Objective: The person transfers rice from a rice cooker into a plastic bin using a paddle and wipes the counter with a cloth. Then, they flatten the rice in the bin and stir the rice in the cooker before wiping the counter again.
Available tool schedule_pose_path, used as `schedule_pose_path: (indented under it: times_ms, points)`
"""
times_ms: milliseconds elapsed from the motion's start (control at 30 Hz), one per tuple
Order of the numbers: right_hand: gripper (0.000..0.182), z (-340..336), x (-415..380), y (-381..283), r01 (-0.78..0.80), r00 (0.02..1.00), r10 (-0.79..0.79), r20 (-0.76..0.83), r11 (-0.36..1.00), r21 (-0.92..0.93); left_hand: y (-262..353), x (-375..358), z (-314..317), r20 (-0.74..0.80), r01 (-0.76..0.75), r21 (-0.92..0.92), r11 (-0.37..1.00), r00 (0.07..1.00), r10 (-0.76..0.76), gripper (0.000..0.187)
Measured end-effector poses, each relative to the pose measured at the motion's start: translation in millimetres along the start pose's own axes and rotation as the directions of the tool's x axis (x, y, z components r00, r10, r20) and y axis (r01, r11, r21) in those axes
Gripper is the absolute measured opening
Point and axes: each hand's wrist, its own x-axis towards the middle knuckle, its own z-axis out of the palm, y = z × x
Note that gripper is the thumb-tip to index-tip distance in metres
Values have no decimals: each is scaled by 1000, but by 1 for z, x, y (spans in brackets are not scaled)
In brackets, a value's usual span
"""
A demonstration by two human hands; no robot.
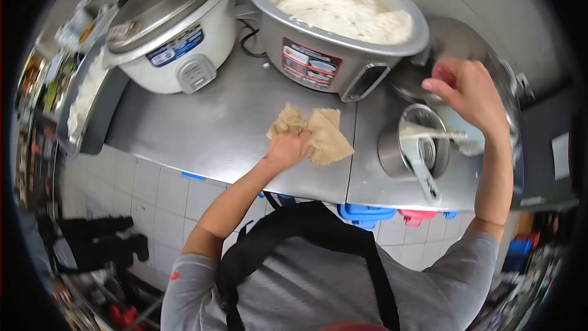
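Note:
My left hand [288,149] is closed on a tan cloth [327,138], which lies bunched on the steel counter [202,129]. To the right, my right hand [467,91] is raised with its thumb apart from its curled fingers, and nothing shows in it. Below that hand stands a metal pot [392,153]. A pale-handled utensil [419,168] and another utensil [435,132] lie across its top. In front of me, a large grey rice cooker [269,49] stands uncovered, with white rice [349,15] and cloudy liquid inside.
A second rice cooker [214,43], white with its lid on, stands at the back left. Beside it a deep grey tray [92,129] holds white rice. A large metal lid [456,37] leans at the back right. Blue and pink lids [367,211] show below the counter's front edge.

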Motion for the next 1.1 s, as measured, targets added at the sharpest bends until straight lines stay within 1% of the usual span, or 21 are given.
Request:
schedule_pose_path:
  times_ms: [33,100,167,233,333,367,400,433,467,500,567,600,633,667,733,767,800,833,900,933,1100]
  points:
    - [34,3,-10,1,8,1000,-9,-23,1000,-25,5,0,1,88,92,-54,994,992,-87,38]
    - [32,4,-26,2,-96,994,93,-56,994,-60,-4,4,-12,-102,230,-141,963,964,-246,39]
    - [29,8,-38,18,-113,988,108,-114,993,-33,-15,10,-58,-125,327,-358,875,911,-392,41]
    - [29,11,-43,32,-170,977,167,-136,985,-13,-31,15,-88,-273,275,-483,831,855,-442,44]
    - [32,21,-42,56,-159,971,165,-172,986,47,-61,16,-104,-350,297,-332,895,843,-409,44]
    - [32,26,-39,67,-177,974,181,-133,983,45,-54,16,-116,-188,376,-268,887,883,-430,45]
    - [33,31,-36,77,-176,980,179,-90,984,44,-65,17,-104,-203,318,-245,916,907,-369,46]
    - [32,36,-36,78,-108,978,109,-175,994,19,-54,17,-111,-151,355,-261,898,904,-401,43]
    - [30,42,-32,84,-15,981,13,-193,1000,-9,-43,13,-115,-124,273,-565,778,905,-408,37]
    - [27,61,-26,106,75,946,-92,-310,995,-66,-51,18,-108,-104,339,-425,839,902,-418,35]
    - [18,67,-24,91,205,956,-180,-230,974,91,-78,22,-77,-348,49,-231,972,929,-129,33]
    - [16,71,-21,83,93,995,-80,-59,963,251,-53,21,-101,-79,345,-435,832,906,-417,38]
    - [14,101,-25,82,26,993,37,-115,862,506,-41,24,-111,19,471,-464,750,852,-523,40]
    - [11,107,-29,49,-47,998,10,59,737,674,-35,21,-110,32,376,-578,724,898,-440,41]
    - [12,112,-46,-41,-177,966,-19,257,679,712,4,5,-129,94,225,-835,503,958,-272,39]
    - [16,142,-42,-42,-122,941,-172,293,633,764,9,9,-117,166,256,-832,493,961,-219,39]
    - [21,169,-41,-54,-112,952,-191,241,515,850,11,14,-98,102,136,-809,572,991,-91,42]
    - [27,192,-42,-67,-100,961,-200,189,384,918,36,6,-127,275,261,-792,551,960,-60,45]
    - [35,226,-37,-82,5,994,-105,18,215,977,46,11,-114,255,212,-681,701,966,-44,50]
    - [33,223,-35,-85,-115,990,-69,123,112,987,46,12,-116,287,245,-683,688,956,-56,51]
    - [33,224,-24,-74,-59,992,-101,72,121,991,48,17,-138,377,288,-687,668,926,-12,57]
